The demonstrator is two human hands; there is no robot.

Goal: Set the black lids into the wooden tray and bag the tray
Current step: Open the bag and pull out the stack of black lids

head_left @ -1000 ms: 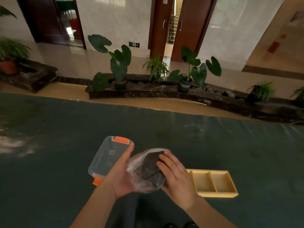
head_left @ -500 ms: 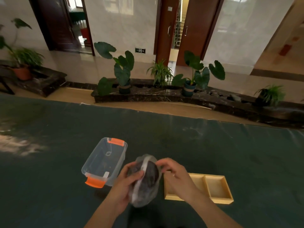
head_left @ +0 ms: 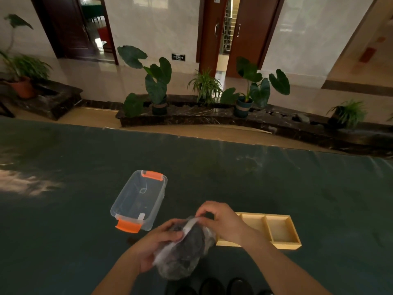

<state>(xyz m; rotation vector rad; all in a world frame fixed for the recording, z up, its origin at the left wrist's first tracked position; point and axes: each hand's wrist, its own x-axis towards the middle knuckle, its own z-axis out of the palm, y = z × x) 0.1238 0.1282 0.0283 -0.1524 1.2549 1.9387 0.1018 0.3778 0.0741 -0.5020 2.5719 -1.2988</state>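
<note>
While the wooden tray point(head_left: 276, 229) lies empty at lower right on the table point(head_left: 234, 177), the task looks barely begun: black lids point(head_left: 187, 248) sit in a clear plastic bag point(head_left: 180, 267), lower centre; placing and bagging remain. Left hand point(head_left: 157, 243) curled, cradling the bag; right hand point(head_left: 223, 222) pinching its top edge. Clear box point(head_left: 138, 201), left of centre

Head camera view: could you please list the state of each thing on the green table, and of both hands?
Clear plastic bag: held off the table by both hands, with dark contents.
Wooden tray: on the table; visible compartments empty.
Clear plastic box: lidless, empty, orange latches at both ends.
Left hand: gripping the bag's side.
Right hand: pinching the bag's top edge.
</note>
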